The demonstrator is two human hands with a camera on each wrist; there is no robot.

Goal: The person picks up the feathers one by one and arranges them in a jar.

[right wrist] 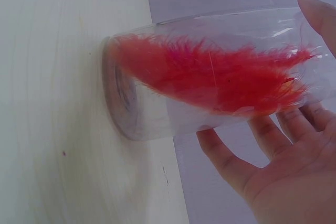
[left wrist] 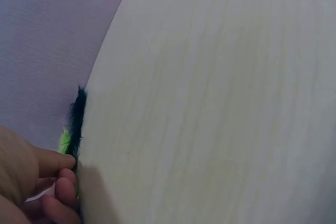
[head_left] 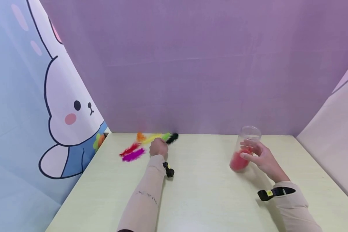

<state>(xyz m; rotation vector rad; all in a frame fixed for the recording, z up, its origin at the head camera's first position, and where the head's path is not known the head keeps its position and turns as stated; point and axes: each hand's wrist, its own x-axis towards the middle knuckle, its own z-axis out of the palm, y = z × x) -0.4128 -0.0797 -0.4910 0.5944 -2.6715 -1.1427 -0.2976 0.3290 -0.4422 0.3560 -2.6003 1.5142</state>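
Note:
At the far edge of the table, my left hand [head_left: 159, 147] has thumb and fingertips pinched together at the lower end of a black feather [left wrist: 77, 114]. A light green feather [left wrist: 65, 141] lies right beside it, partly behind the thumb. My right hand [head_left: 262, 158] holds a clear jar [head_left: 250, 133], thumb on one side and fingers round the other. The jar stands slightly tilted in the head view, with its base at the tabletop. Inside it are fluffy red feathers [right wrist: 226, 77], with a touch of orange and magenta among them.
Left of my left hand lie a yellow feather [head_left: 148, 139], an orange feather [head_left: 140, 136], a red feather [head_left: 130, 149] and a magenta feather [head_left: 134, 155]. The pale table [head_left: 197, 187] ends at a purple backdrop [head_left: 197, 71]. A cloth with a rabbit print [head_left: 66, 106] hangs at the left.

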